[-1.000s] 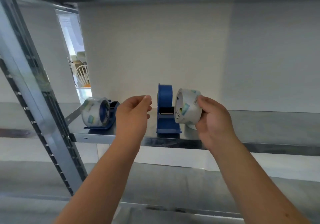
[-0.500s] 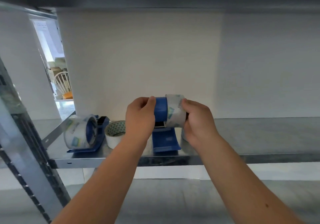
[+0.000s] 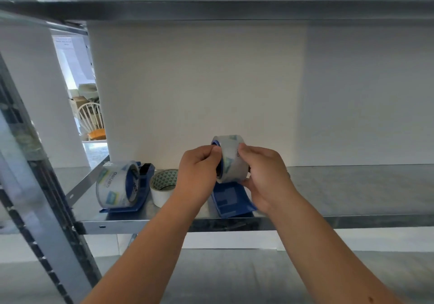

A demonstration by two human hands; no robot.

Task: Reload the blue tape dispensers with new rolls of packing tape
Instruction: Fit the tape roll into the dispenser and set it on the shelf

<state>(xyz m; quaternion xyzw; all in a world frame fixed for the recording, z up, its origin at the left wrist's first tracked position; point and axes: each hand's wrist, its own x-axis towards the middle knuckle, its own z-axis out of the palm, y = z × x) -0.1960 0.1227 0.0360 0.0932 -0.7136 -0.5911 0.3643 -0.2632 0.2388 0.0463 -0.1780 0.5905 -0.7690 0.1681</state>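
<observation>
A blue tape dispenser [image 3: 231, 200] stands at the front of the metal shelf [image 3: 352, 186]. A clear roll of packing tape [image 3: 231, 160] sits over its blue hub, which shows only as a thin rim at the roll's left. My right hand [image 3: 265, 174] grips the roll from the right. My left hand [image 3: 199, 174] pinches the hub edge and the roll's left side. To the left stands a second blue dispenser [image 3: 135, 198] carrying a clear printed roll [image 3: 116, 184].
A white tape roll with a patterned core [image 3: 163, 186] lies between the two dispensers. A slanted steel upright [image 3: 35, 186] crosses the left side. An upper shelf [image 3: 211, 10] runs overhead, a lower one [image 3: 234, 275] below. A white wall closes the back.
The roll in my right hand has gone from beside the blue hub to over it. My left hand closed in onto the hub side. The camera drew nearer.
</observation>
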